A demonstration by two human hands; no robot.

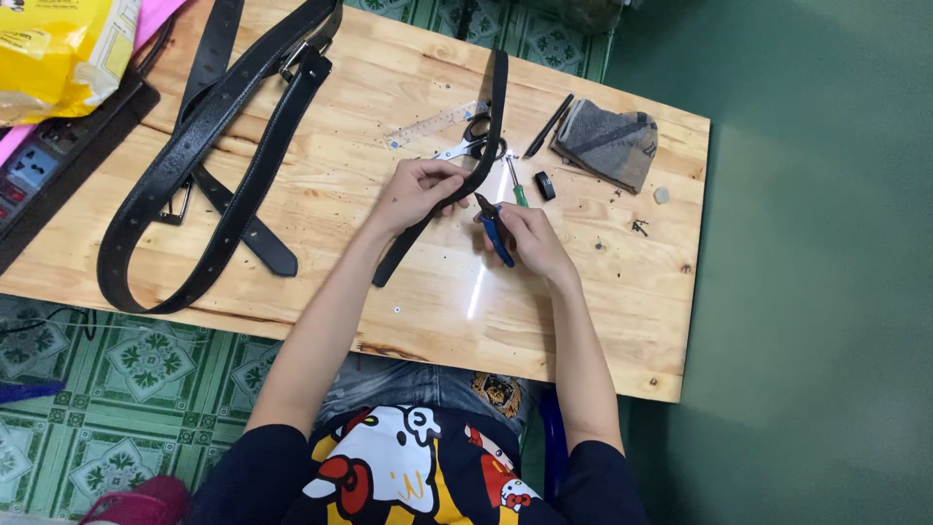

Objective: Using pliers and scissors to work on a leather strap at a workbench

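Note:
A black leather belt strap (495,107) lies lengthwise across the middle of the wooden table (622,301). My left hand (420,188) pinches this strap near its middle. My right hand (526,236) grips blue-handled pliers (495,231), whose dark jaws point toward the strap right beside my left fingers. Scissors (470,139) and a green-handled screwdriver (515,182) lie just beyond my hands.
Two more black belts (209,146) with buckles lie on the table's left half. A clear ruler (428,126), a black pen (549,126), a folded grey cloth (608,142) and a small black piece (545,185) sit at the far side. A power strip (39,160) and yellow bag (58,44) are far left.

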